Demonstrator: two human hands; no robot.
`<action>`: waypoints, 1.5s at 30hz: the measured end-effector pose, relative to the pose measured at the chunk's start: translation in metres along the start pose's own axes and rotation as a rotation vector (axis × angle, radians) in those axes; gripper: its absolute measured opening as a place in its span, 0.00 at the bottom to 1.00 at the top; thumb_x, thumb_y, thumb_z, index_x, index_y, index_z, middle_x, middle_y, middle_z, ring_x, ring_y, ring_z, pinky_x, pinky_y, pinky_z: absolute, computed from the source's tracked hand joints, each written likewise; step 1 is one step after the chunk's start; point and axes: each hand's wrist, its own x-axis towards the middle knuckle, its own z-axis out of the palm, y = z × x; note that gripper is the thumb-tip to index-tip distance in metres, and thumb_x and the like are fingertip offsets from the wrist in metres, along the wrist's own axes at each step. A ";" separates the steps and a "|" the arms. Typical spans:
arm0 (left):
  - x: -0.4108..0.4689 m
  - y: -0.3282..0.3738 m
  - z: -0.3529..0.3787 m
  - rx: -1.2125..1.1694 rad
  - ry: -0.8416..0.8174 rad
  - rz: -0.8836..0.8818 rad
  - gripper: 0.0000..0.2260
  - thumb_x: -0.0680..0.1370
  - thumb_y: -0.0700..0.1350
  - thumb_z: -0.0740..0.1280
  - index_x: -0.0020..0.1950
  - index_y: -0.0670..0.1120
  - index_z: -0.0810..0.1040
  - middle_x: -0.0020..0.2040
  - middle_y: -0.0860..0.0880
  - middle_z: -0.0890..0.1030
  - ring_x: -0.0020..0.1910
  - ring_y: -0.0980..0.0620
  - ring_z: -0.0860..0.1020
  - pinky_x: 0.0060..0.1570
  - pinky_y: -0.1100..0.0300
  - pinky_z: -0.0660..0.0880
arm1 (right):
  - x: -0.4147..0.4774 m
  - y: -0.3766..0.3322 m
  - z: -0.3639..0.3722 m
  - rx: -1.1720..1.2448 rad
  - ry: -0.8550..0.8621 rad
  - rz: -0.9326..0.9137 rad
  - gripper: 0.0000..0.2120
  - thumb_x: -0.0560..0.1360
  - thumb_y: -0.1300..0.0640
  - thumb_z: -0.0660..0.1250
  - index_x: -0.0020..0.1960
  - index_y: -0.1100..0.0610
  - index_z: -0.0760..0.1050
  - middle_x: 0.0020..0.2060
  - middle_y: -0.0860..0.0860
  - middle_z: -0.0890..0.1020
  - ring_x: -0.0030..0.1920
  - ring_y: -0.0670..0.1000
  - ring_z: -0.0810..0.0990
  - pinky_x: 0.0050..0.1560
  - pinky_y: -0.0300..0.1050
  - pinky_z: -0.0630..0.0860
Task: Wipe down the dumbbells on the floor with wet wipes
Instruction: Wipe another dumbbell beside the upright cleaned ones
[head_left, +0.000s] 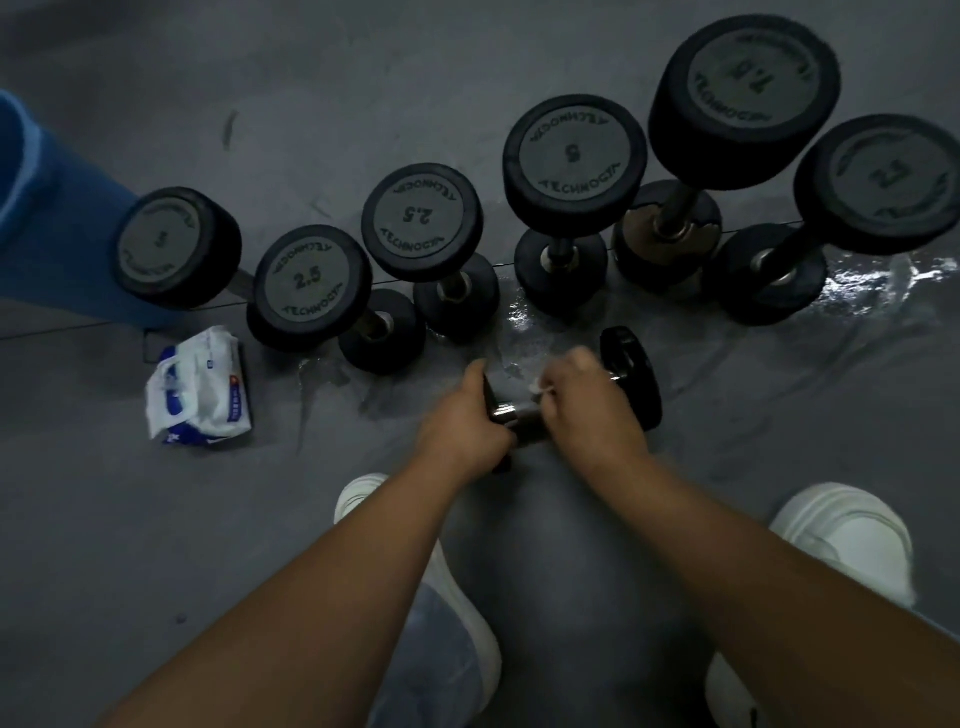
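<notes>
left hand (462, 421) grips dumbbell (631, 376) end | right hand (587, 400) presses wipe (537, 387) on handle

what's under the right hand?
The right hand covers the handle of a lying dumbbell, pinching a bit of white wipe. Most of the wipe and the covered handle stretch are hidden.

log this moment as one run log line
step: wiping dumbbell handle | left hand: steadies end | right hand: rubs wet wipe | wipe pack: floor, left
</notes>
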 end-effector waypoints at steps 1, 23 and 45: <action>-0.001 -0.001 -0.002 -0.007 -0.038 -0.007 0.43 0.68 0.44 0.74 0.78 0.52 0.56 0.67 0.42 0.76 0.63 0.42 0.76 0.59 0.56 0.74 | -0.001 0.003 0.000 -0.022 -0.003 0.019 0.06 0.73 0.61 0.64 0.49 0.56 0.77 0.50 0.56 0.73 0.46 0.58 0.78 0.45 0.48 0.74; -0.007 -0.005 0.015 -0.039 -0.006 0.047 0.51 0.69 0.43 0.75 0.80 0.53 0.42 0.75 0.43 0.62 0.67 0.41 0.72 0.62 0.51 0.72 | -0.002 -0.012 -0.003 0.010 -0.066 0.029 0.09 0.75 0.61 0.62 0.53 0.55 0.78 0.55 0.57 0.75 0.51 0.59 0.78 0.50 0.49 0.75; -0.005 -0.007 0.015 -0.028 0.009 0.044 0.50 0.69 0.43 0.75 0.80 0.54 0.44 0.74 0.43 0.63 0.65 0.39 0.73 0.61 0.50 0.73 | -0.009 -0.020 -0.005 -0.008 -0.107 0.022 0.08 0.75 0.59 0.62 0.52 0.54 0.78 0.52 0.56 0.74 0.47 0.59 0.79 0.47 0.50 0.77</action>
